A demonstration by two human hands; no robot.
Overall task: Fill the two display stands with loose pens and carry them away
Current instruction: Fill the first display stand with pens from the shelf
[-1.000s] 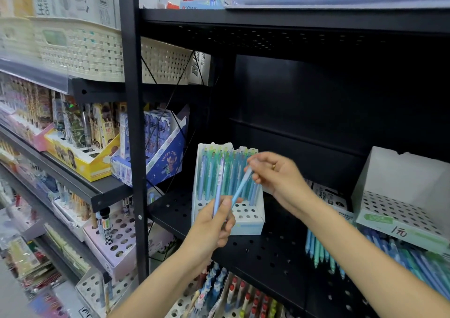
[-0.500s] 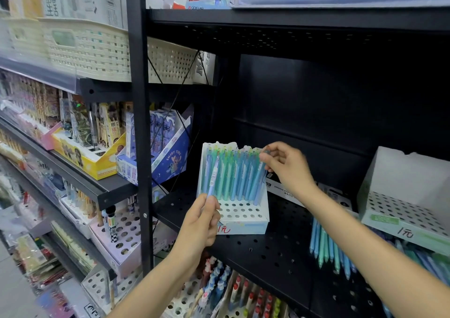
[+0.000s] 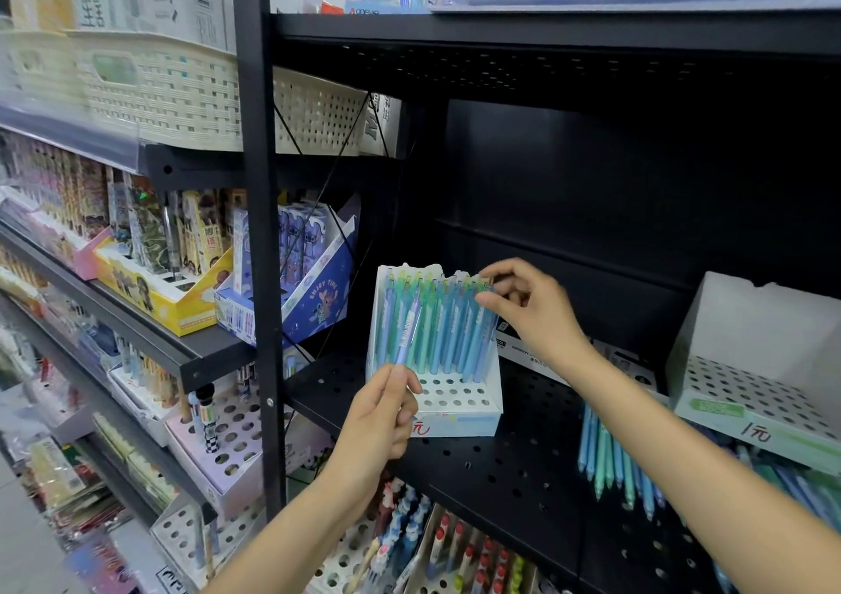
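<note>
A white display stand point(image 3: 459, 404) with a holed front stands on the black perforated shelf point(image 3: 514, 470), its back rows packed with blue and green pens point(image 3: 437, 325). My left hand point(image 3: 382, 416) grips one pale blue pen point(image 3: 408, 332) by its lower end, held upright in front of the stand. My right hand point(image 3: 528, 306) pinches the top of the rightmost pen in the stand. A second white stand point(image 3: 755, 393), holding no pens, sits at the right. Loose blue and green pens point(image 3: 614, 457) lie on the shelf between the stands.
A black upright post point(image 3: 257, 229) stands left of the stand. Stocked stationery boxes point(image 3: 291, 284) fill the left shelves, cream baskets point(image 3: 159, 88) sit above. More pen stands point(image 3: 455, 552) are on the shelf below. A white flat box point(image 3: 523, 347) lies behind the first stand.
My right hand carried its pen up to the stand's right end and set it among the others. My left hand rose slightly with its single pen.
</note>
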